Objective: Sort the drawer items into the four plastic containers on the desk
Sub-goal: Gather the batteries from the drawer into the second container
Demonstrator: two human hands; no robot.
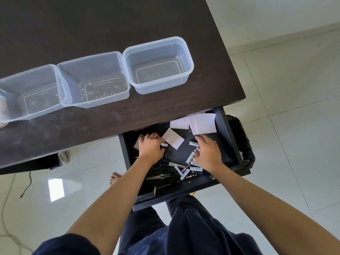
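Note:
The black drawer (228,137) stands pulled out under the dark desk (110,24). It holds white sheets with orange dots (202,124), several white batteries (184,172) and black-handled scissors (161,170). My left hand (150,147) is inside the drawer at its left, fingers curled round small batteries (164,145). My right hand (208,153) lies over the battery pile at the right, fingers bent down onto one white battery (191,157). On the desk stand three clear plastic containers: right (190,59), middle (121,70), left (55,85). A fourth shows only at the left edge (2,111).
A black bin with a bag (242,140) stands right of the drawer on the pale tiled floor. A dark cable (27,186) lies on the floor at the left. My bare foot (116,178) shows beneath the desk edge.

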